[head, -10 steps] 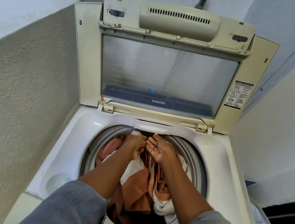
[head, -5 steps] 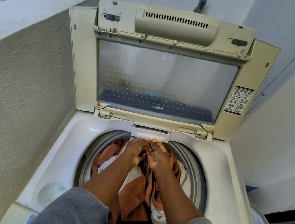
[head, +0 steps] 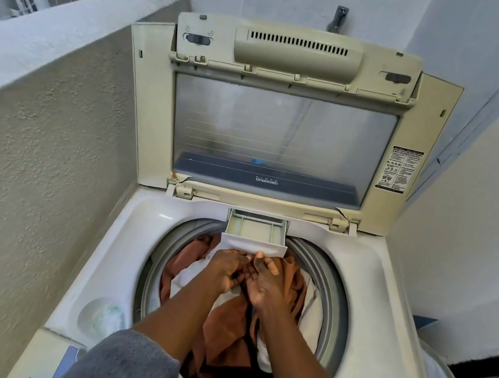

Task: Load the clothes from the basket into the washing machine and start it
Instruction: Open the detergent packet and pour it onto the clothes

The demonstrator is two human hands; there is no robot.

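While left hand and right hand hold the drawer, clothes in drum.

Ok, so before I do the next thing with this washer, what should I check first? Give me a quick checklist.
1. Lid up, clear of the arms: ok.
2. Clothes all within the grey rim, none draped over it: ok.
3. Detergent drawer out, compartments exposed: ok.
4. Detergent in the drawer: not ok, none visible.
5. Firm hold on the drawer: right hand has its thumb on the front lip; left hand is beside it, grip cannot tell.
6. Control panel settings: cannot tell, mostly out of frame.
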